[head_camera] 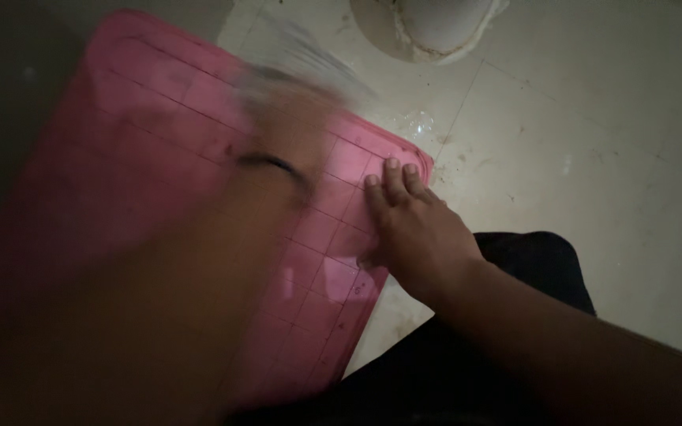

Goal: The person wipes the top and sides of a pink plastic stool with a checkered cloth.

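A large pink plastic panel [144, 158] with a raised grid of squares lies tilted across the left half of the view. My right hand [416, 233] rests on the panel's right edge, its fingers flat and close together on top and its thumb down at the rim. My left hand [297, 118] and forearm sweep over the middle of the panel and are heavily blurred. A pale streaked thing [313, 63] shows at the far end of that hand; I cannot make out what it is or how it is held.
The floor is pale tile [593, 142], stained, with a wet patch [416, 122] just past the panel's corner. A white rounded base [436, 31] stands at the top. My dark trouser leg [538, 260] lies under my right arm.
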